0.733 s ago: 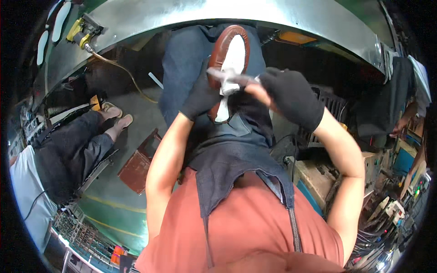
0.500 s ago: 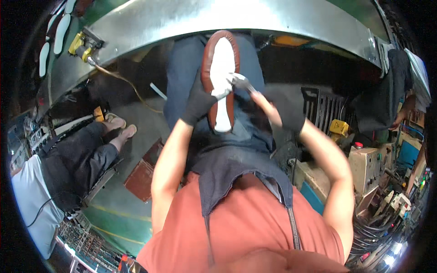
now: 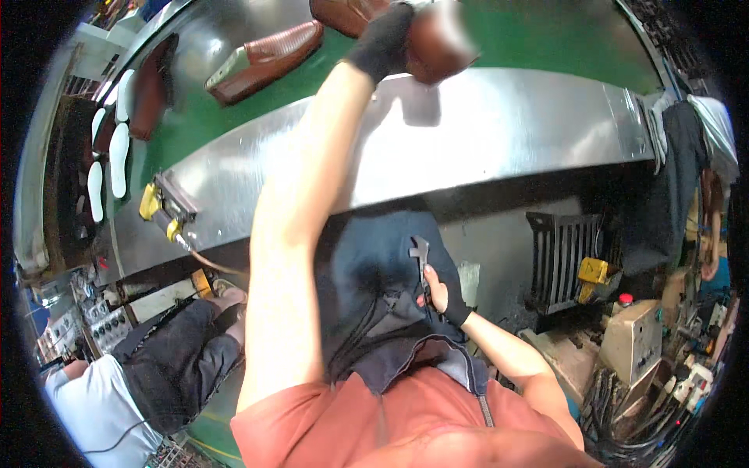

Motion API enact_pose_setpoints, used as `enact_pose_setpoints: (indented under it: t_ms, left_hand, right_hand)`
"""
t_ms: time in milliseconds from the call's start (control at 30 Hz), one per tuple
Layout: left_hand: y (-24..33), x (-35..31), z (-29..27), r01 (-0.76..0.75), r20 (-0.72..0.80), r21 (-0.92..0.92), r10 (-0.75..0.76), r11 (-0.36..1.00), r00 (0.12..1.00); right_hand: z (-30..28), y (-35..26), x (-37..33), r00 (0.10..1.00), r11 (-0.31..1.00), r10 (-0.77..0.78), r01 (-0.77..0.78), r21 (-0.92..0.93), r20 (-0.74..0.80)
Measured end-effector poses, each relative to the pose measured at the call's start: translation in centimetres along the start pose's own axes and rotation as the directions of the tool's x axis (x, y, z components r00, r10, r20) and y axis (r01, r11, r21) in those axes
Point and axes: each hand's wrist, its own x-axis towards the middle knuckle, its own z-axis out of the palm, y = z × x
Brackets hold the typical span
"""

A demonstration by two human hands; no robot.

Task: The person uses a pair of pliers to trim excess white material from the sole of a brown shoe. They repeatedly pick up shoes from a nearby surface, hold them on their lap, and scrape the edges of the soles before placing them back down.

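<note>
My left hand [image 3: 382, 45], in a black fingerless glove, is stretched far forward over the bench. It grips a brown shoe [image 3: 438, 54] with a white underside, blurred by motion; some of the fingers are hidden by the shoe. Just beside it at the top edge is another brown shoe [image 3: 343, 12], partly cut off. Down at my lap, my right hand [image 3: 446, 298], gloved the same way, is closed around a hammer [image 3: 420, 251]. The hammer's metal head points away from me, above my dark trousers.
A metal ledge [image 3: 484, 140] borders the green belt [image 3: 538, 47]. On the belt rests a brown shoe upper [image 3: 269, 62]. White insoles [image 3: 118, 160] lie at the left, near a yellow tool [image 3: 160, 212] with a cable. A seated person [image 3: 168, 366] is at left, machine boxes [image 3: 624, 335] at right.
My left hand has carried the shoe from my lap forward and up over the bench. My right hand has drawn back to my lap with the hammer. The view has tilted toward the belt.
</note>
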Motion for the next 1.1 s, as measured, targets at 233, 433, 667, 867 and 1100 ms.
enact_pose_setpoints:
  t_ms: [233, 433, 667, 867, 1100]
  left_hand:
    - [-5.8, 8.0, -6.2, 0.414, -0.009, 0.684, 0.560, -0.601, 0.828]
    - [-6.8, 6.4, -8.4, 0.530, -0.182, 0.353, 0.499, -0.771, 0.847]
    - [-2.6, 3.5, -3.8, 0.572, -0.409, 0.411, 0.417, -0.710, 0.812]
    - [-1.3, -3.9, -5.4, 0.093, 0.215, 0.903, 0.628, -0.420, 0.748]
    - [-3.6, -7.2, -5.3, 0.344, 0.173, 0.860, 0.849, -0.378, 0.499]
  right_hand:
    - [-0.7, -4.0, 2.6, 0.997, 0.998, 0.041, -0.043, 0.037, 0.064]
    - [-1.4, -5.2, 2.8, 0.990, 0.993, 0.115, -0.114, -0.015, 0.088]
    - [-0.9, -2.9, 2.8, 0.992, 0.997, 0.051, -0.057, 0.043, 0.119]
    - [-0.7, -1.9, 1.7, 0.981, 0.960, -0.180, 0.159, 0.230, 0.074]
    - [-1.4, -1.9, -0.2, 0.947, 0.915, -0.321, 0.317, 0.250, -0.028]
